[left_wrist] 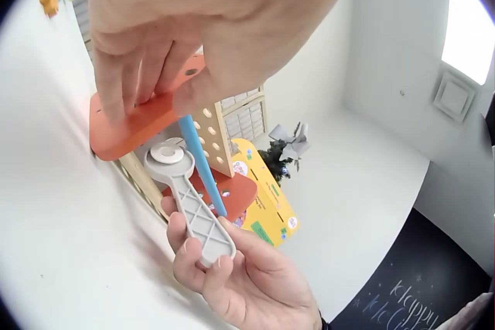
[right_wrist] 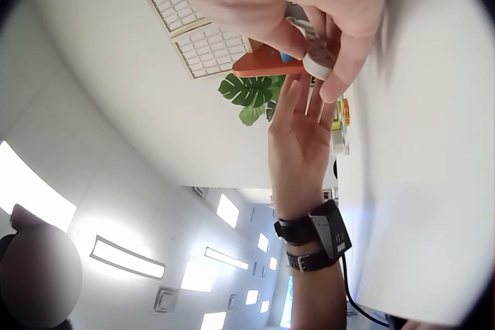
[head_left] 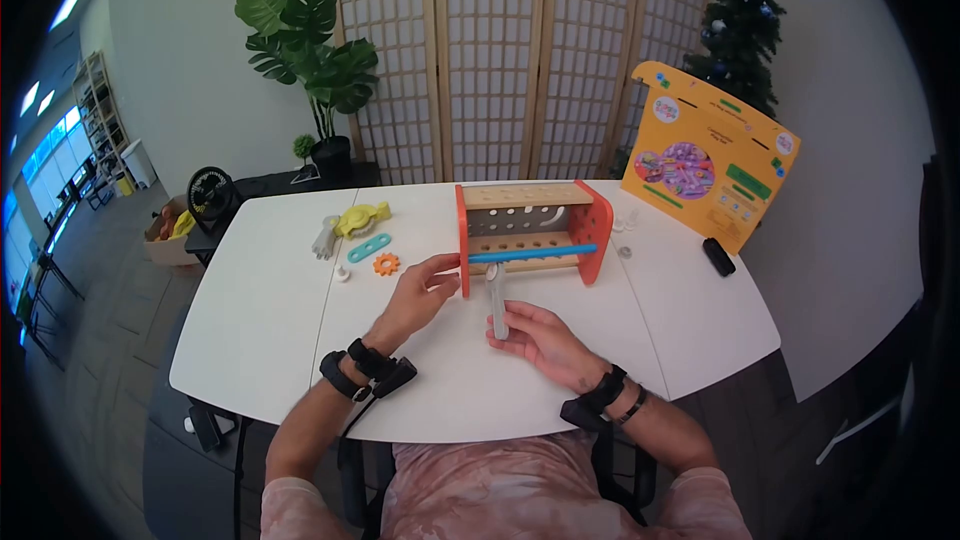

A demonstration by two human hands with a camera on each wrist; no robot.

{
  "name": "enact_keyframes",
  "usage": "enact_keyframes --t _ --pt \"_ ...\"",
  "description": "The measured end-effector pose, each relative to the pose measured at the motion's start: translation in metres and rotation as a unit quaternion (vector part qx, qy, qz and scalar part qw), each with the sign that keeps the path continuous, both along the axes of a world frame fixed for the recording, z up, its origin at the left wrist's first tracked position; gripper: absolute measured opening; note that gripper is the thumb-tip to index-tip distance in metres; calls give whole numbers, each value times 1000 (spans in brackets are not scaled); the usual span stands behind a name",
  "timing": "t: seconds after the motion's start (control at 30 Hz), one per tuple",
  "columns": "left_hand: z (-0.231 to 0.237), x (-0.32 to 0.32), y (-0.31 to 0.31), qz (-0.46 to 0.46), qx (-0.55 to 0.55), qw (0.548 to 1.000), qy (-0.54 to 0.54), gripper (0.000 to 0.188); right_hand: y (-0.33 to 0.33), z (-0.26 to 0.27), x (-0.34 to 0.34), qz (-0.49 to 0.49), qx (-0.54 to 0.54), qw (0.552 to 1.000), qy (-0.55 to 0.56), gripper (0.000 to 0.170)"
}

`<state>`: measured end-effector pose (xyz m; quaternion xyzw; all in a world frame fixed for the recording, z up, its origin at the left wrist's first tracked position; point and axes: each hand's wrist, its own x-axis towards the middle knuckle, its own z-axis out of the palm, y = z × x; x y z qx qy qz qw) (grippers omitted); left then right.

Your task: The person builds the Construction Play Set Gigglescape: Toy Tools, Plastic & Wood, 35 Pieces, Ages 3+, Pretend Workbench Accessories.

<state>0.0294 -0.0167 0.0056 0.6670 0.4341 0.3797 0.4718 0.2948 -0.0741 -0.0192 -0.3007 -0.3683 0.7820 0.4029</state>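
My right hand [head_left: 545,342] grips the handle of a grey toy wrench [head_left: 499,312] between thumb and fingers. A white round piece [left_wrist: 167,152] sits at the wrench's head, close to the front of the toy workbench [head_left: 525,196]. This workbench has red side panels, wooden slats with holes and a blue rod [head_left: 535,254] across its front. At its left side, my left hand [head_left: 415,297] touches the red side panel [left_wrist: 135,129] with nearly straight fingers, the thumb by its front edge.
Left of the workbench lie a yellow-green toy piece [head_left: 362,220], a grey piece [head_left: 325,238], a teal strip [head_left: 370,247], an orange gear [head_left: 386,264] and a small white piece [head_left: 343,274]. To the right stand a yellow box [head_left: 700,210] and a black object [head_left: 717,257].
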Motion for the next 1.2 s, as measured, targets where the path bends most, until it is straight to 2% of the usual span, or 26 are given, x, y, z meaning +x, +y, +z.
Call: enact_keyframes --t 0.1,0.23,0.37,0.43,0.5,0.53,0.6,0.63,0.7,0.73,0.8,1.03,1.1,1.2 --pt "8 2 -6 -17 -3 1000 -25 54 12 -2 -2 -11 9 1000 0 49" --pt "14 -2 -8 1 -12 1000 -4 51 29 -5 -5 -31 9 999 -10 48" --pt "16 -46 7 126 159 969 138 53 41 -7 -9 -46 5 999 -8 45" --pt "14 -75 13 197 188 958 91 55 44 -7 -9 -51 6 999 -7 44" --pt "0 -118 24 254 284 914 139 61 46 -4 -10 -52 7 999 -4 43" --pt "-6 -135 26 254 284 914 141 61 47 -2 -10 -55 8 998 -7 40" --pt "-15 -161 25 309 208 899 228 70 49 -2 -12 -56 7 998 -9 37" --pt "-17 -167 23 310 208 899 229 70 52 -5 -12 -55 8 998 -6 34" --pt "-22 -176 21 318 116 885 321 64 58 -10 -13 -55 11 998 -3 30" --pt "-28 -182 25 317 117 885 320 64 61 -14 -13 -55 16 998 0 28" --pt "-42 -193 34 284 108 897 321 50 61 -14 -15 -55 23 998 2 26" --pt "-36 -179 36 291 134 900 297 38 62 -13 -15 -53 23 998 -3 25" --pt "-27 -169 38 261 143 931 212 33 61 -14 -15 -51 23 998 -2 25" --pt "7 -136 29 219 144 942 209 32 60 -10 -16 -51 26 998 -1 25"
